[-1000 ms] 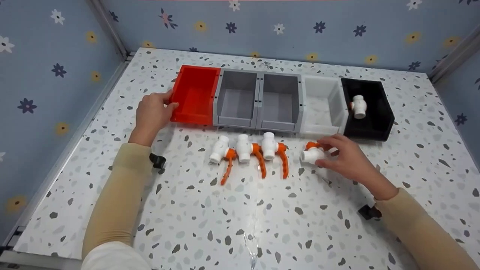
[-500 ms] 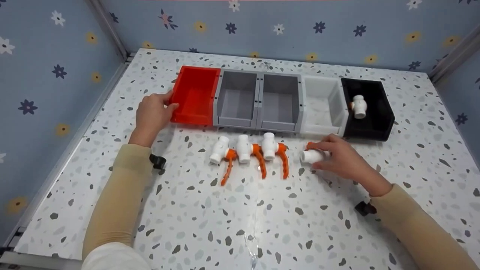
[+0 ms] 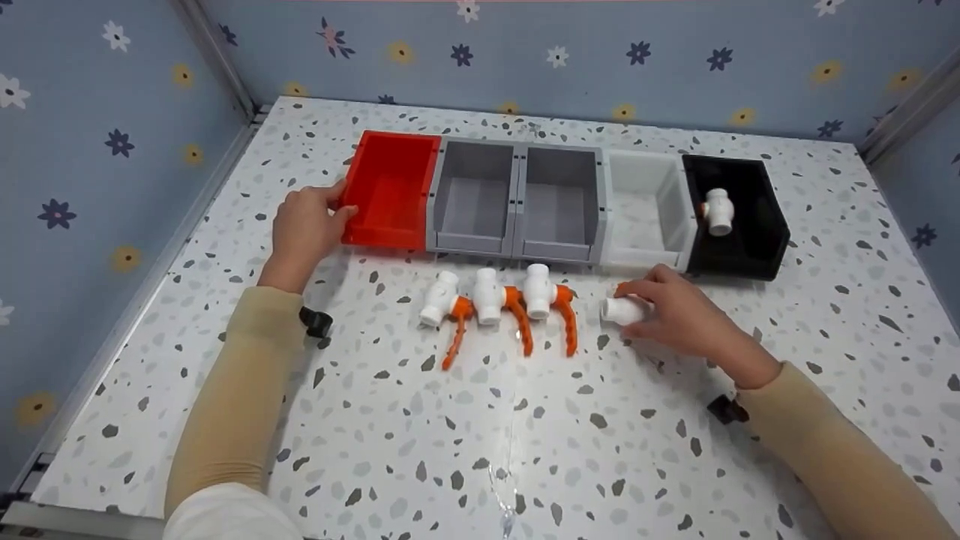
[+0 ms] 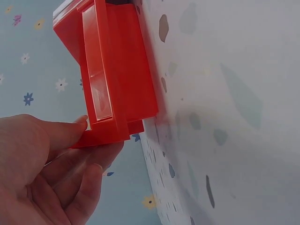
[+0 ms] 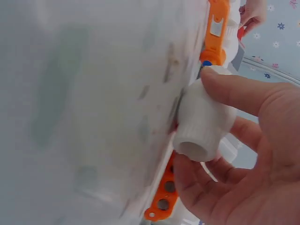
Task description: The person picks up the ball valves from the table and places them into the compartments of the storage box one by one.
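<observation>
My left hand [image 3: 306, 229] pinches the left wall of the red bin [image 3: 394, 176]. In the left wrist view the thumb lies on one side of the bin's rim [image 4: 101, 136], the fingers on the other. Right of the middle, my right hand [image 3: 686, 315] grips a white plastic ball valve [image 3: 621, 310]. The right wrist view shows the thumb over the valve body [image 5: 201, 117] and the fingers beneath, close against the tabletop. Its orange handle [image 5: 164, 194] points down in that view; the hand mostly hides it in the head view.
Three more valves with orange handles, a left one [image 3: 441, 298], a middle one [image 3: 487, 296] and a right one [image 3: 537, 291], lie before the bins. Two grey bins [image 3: 476, 244], a white bin [image 3: 637, 259] and a black bin [image 3: 757, 247] holding one valve [image 3: 719, 212] continue the row.
My right hand has moved slightly left and its fingers have closed round the valve, which stays in about the same place. The left hand has not moved.
</observation>
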The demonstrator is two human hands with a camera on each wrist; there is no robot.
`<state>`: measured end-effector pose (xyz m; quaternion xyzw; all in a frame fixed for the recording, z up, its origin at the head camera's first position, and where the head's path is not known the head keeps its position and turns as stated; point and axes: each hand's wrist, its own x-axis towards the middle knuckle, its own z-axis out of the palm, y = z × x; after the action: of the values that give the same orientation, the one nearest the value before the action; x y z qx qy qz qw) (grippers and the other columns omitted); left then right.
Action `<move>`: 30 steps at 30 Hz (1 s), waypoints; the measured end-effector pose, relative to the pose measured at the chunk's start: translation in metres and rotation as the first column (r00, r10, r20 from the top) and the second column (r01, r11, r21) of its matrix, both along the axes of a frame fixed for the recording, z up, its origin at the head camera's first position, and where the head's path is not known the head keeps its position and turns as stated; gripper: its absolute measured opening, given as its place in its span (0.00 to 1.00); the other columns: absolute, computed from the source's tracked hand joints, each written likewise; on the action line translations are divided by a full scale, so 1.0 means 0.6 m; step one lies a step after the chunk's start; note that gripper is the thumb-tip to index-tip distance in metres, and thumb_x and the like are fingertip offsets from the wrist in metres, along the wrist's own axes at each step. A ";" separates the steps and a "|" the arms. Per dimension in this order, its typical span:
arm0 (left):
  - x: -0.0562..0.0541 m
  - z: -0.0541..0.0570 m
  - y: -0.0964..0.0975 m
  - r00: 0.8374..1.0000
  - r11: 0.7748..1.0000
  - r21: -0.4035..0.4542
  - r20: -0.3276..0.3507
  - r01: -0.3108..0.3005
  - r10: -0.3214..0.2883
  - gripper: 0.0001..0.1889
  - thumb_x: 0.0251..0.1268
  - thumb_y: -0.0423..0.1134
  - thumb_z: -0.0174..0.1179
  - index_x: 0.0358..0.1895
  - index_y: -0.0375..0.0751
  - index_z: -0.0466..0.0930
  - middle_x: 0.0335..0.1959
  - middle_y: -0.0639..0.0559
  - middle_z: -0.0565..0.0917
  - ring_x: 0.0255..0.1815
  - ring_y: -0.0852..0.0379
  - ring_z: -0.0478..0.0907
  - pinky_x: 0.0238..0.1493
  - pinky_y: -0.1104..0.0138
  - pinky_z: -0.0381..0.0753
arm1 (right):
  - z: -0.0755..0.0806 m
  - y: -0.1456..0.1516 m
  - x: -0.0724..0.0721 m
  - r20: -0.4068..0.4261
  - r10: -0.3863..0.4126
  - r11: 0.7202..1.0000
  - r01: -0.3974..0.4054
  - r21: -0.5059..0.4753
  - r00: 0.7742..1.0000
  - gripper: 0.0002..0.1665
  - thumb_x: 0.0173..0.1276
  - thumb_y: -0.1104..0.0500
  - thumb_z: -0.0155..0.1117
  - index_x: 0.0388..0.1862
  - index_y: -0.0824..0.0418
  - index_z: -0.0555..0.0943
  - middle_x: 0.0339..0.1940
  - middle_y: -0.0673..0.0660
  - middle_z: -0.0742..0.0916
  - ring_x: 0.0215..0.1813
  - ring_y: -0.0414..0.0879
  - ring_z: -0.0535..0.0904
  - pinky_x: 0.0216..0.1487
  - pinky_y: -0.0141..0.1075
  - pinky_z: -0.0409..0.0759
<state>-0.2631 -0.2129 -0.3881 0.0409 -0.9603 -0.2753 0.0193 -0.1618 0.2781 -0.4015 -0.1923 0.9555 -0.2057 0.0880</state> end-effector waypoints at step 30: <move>-0.002 0.000 -0.001 1.000 1.000 0.009 -0.001 0.002 -0.002 0.28 0.74 0.42 0.59 0.74 0.49 0.63 0.61 0.40 0.81 0.40 0.47 0.76 0.36 0.61 0.73 | 0.039 0.017 -0.002 -0.076 -0.171 0.932 0.137 -0.336 0.982 0.32 0.59 0.58 0.78 0.64 0.59 0.81 0.56 0.61 0.73 0.46 0.51 0.71 0.45 0.39 0.70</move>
<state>-0.2645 -0.2136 -0.3882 0.0401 -0.9591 -0.2796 0.0195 -0.1631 0.2885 -0.3778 -0.1392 0.9232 -0.3581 -0.0118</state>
